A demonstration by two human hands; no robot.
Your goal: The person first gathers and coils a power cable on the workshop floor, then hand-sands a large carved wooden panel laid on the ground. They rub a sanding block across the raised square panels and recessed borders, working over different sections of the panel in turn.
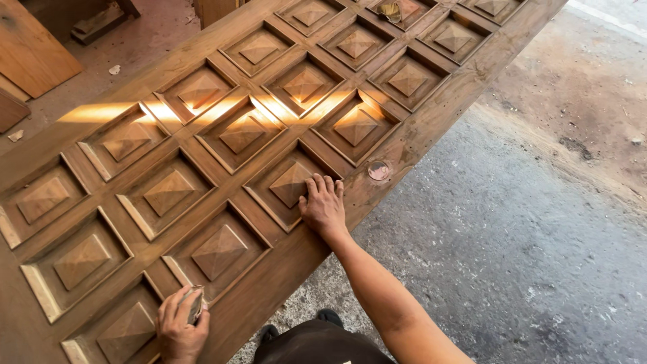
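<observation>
A large carved wooden door (pixel 418 135) lies flat before me, covered in square recessed panels with raised pyramid centres. My right hand (pixel 323 204) rests flat, fingers spread, on the frame beside a panel near the door's right edge. My left hand (pixel 180 328) is at the bottom, closed around a small folded piece of sandpaper (pixel 197 305) pressed against the moulding of a lower panel. A round lock hole (pixel 379 170) sits in the door's right stile, just beyond my right hand.
Grey concrete floor (pixel 526 243) spreads to the right of the door. Wooden boards (pixel 30 50) and offcuts lie on the dusty ground at the upper left. A small crumpled scrap (pixel 389 10) sits on a far panel. My dark shoes (pixel 330 317) show below the door edge.
</observation>
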